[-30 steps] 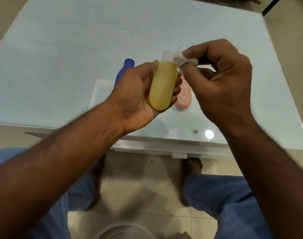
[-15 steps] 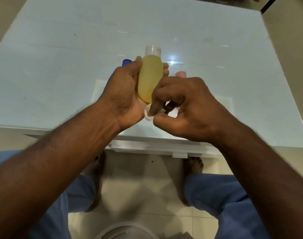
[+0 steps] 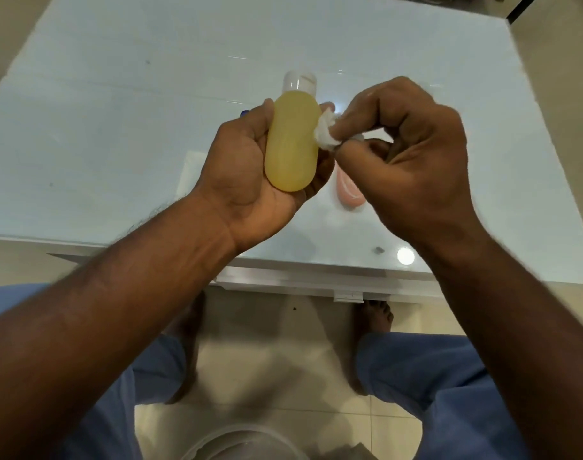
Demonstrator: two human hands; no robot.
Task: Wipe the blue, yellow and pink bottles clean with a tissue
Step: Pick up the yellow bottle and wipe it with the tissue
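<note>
Held upright above the near edge of the glass table (image 3: 117,134), cap away from the body: the yellow bottle (image 3: 291,144), wrapped in the curled fingers and thumb of the left hand (image 3: 250,180). Pressed to the bottle's right flank — a crumpled tissue (image 3: 326,136), pinched in the bunched fingertips of the right hand (image 3: 412,161). Best done, by the look of it, with firm strokes along the side and a turn of the bottle to reach covered faces. Lying flat on the table just right of the bottle, the pink bottle (image 3: 348,190); peeking out left of it — a sliver of the blue bottle (image 3: 244,112).
</note>
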